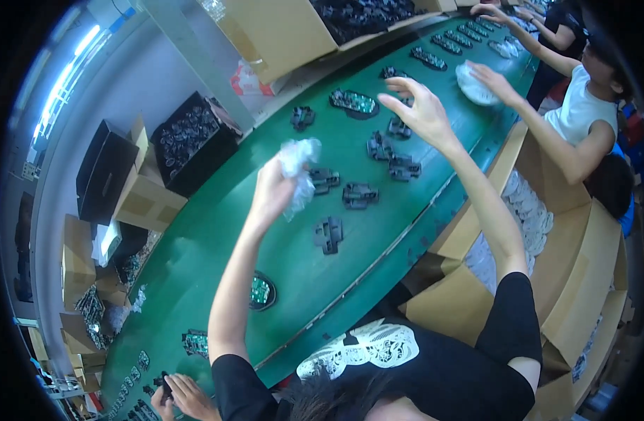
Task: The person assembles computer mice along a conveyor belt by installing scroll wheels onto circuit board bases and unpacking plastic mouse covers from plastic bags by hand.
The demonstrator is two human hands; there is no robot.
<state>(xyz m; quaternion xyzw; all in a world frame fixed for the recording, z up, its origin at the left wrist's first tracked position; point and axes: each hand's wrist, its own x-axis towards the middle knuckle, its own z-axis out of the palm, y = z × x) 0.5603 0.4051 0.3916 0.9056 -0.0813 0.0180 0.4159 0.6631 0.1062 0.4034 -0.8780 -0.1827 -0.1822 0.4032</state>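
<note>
Crumpled clear plastic wrap point(297, 172) is bunched in my left hand point(271, 188), whose fingers are closed round it above the green conveyor belt point(195, 274). My right hand point(423, 116) hovers over the belt with thumb and fingers apart and nothing visible between them. Below it lie black plastic parts point(404, 168), and more such parts, including one point(329, 234) nearer me, lie beside my left hand. Farther up the belt rests an oval black housing with a green circuit board point(354, 103). A similar round-ended housing point(263, 290) is partly hidden by my left forearm.
At right, a person in a white top holds a plastic bag point(476, 85) over the belt. An open carton point(571, 295) with pale pieces stands by my right arm. Black bins point(188, 137) and cartons line the left side. Another person's hand point(188, 396) works at lower left.
</note>
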